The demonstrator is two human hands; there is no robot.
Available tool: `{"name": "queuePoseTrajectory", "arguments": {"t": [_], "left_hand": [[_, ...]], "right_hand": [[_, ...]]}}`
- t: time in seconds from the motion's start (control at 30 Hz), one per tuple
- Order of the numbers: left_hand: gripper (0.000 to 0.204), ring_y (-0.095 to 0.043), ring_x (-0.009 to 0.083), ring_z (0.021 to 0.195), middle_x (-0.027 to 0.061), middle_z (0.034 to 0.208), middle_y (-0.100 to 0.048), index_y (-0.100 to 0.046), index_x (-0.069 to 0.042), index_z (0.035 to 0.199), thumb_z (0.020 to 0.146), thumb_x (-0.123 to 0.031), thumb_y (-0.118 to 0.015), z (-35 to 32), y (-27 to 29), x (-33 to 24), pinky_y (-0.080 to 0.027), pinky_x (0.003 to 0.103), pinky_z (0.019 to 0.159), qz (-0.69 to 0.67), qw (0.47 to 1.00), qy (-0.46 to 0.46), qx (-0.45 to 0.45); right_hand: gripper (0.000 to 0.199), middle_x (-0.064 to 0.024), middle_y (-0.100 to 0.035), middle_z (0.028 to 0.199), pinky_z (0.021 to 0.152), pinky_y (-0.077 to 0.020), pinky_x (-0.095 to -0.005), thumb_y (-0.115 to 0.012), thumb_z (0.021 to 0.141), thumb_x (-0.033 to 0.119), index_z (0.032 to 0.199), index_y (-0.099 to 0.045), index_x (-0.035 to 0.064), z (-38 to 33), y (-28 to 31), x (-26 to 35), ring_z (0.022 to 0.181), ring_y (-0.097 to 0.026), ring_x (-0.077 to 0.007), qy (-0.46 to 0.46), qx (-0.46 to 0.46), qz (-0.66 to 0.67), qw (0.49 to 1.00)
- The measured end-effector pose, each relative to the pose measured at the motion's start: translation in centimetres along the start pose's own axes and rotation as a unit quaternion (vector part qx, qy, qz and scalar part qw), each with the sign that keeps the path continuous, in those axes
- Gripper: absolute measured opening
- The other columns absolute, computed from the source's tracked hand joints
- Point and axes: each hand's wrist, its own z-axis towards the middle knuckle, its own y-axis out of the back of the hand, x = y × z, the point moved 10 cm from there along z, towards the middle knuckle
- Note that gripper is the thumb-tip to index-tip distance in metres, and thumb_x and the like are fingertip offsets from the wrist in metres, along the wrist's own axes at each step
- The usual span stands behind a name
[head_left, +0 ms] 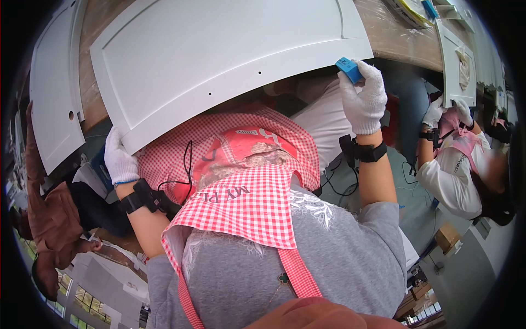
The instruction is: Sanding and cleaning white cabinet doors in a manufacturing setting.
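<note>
A white cabinet door panel (230, 38) with a raised border and two small dark holes near its close edge lies in front of me. My left hand (120, 157), in a white knit glove, grips the panel's near left corner; its thumb side shows, while part of its fingers is hidden by the panel. Over by the near right corner, my right hand (364, 98), gloved too, pinches a small blue sanding block (348, 69) between thumb and fingers. The block is held up close to the panel's right edge.
Brown sheeting covers the table (408, 46) under the panel. Another white panel (55, 88) stands at the left beside a person in brown. On the right, a co-worker's gloved hands (434, 112) hold a smaller white panel (457, 66). A cardboard box (447, 237) sits on the floor.
</note>
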Motion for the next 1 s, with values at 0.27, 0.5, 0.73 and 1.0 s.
{"name": "queuePoseTrajectory", "arguments": {"t": [0.27, 0.5, 0.73, 1.0], "left_hand": [[0.04, -0.07, 0.0253, 0.108, 0.0128, 0.126, -0.071, -0.063, 0.001, 0.138, 0.107, -0.024, -0.063, 0.8, 1.8, 0.0, -0.059, 0.039, 0.088, 0.054, 0.996, -0.018, -0.064], [0.041, -0.07, 0.0235, 0.107, 0.0123, 0.125, -0.071, -0.064, 0.004, 0.136, 0.108, -0.025, -0.062, -0.1, 1.2, -1.2, -0.059, 0.037, 0.088, 0.127, 0.986, -0.066, -0.08], [0.045, -0.068, 0.024, 0.114, 0.0141, 0.133, -0.069, -0.062, 0.005, 0.14, 0.108, -0.026, -0.062, 0.2, 1.4, -0.6, -0.056, 0.036, 0.097, 0.106, 0.988, -0.051, -0.097], [0.047, -0.068, 0.0237, 0.114, 0.0141, 0.134, -0.069, -0.061, 0.005, 0.141, 0.108, -0.027, -0.063, 0.6, 1.2, -0.2, -0.055, 0.035, 0.097, 0.101, 0.991, -0.058, -0.072]], "right_hand": [[0.043, -0.012, -0.073, 0.111, 0.088, -0.0594, -0.0323, -0.089, 0.088, 0.013, 0.122, -0.067, -0.0002, 1.4, 5.7, -5.9, 0.094, -0.071, -0.0165, -0.185, -0.177, -0.023, 0.966], [0.044, -0.0107, -0.072, 0.116, 0.092, -0.0591, -0.0333, -0.088, 0.087, 0.007, 0.125, -0.065, 0.0005, -0.5, 3.3, -3.2, 0.101, -0.071, -0.0178, -0.101, -0.118, -0.014, 0.988], [0.047, -0.0136, -0.072, 0.11, 0.082, -0.0598, -0.0307, -0.091, 0.08, 0.004, 0.118, -0.065, 0.0033, -1.1, 0.0, 2.3, 0.094, -0.072, -0.0222, -0.027, -0.087, 0.059, 0.994], [0.051, -0.0154, -0.07, 0.111, 0.075, -0.0598, -0.0338, -0.089, 0.081, 0.005, 0.124, -0.061, 0.006, -1.9, -1.1, 4.7, 0.091, -0.071, -0.0303, 0.018, -0.074, 0.021, 0.997]]}}
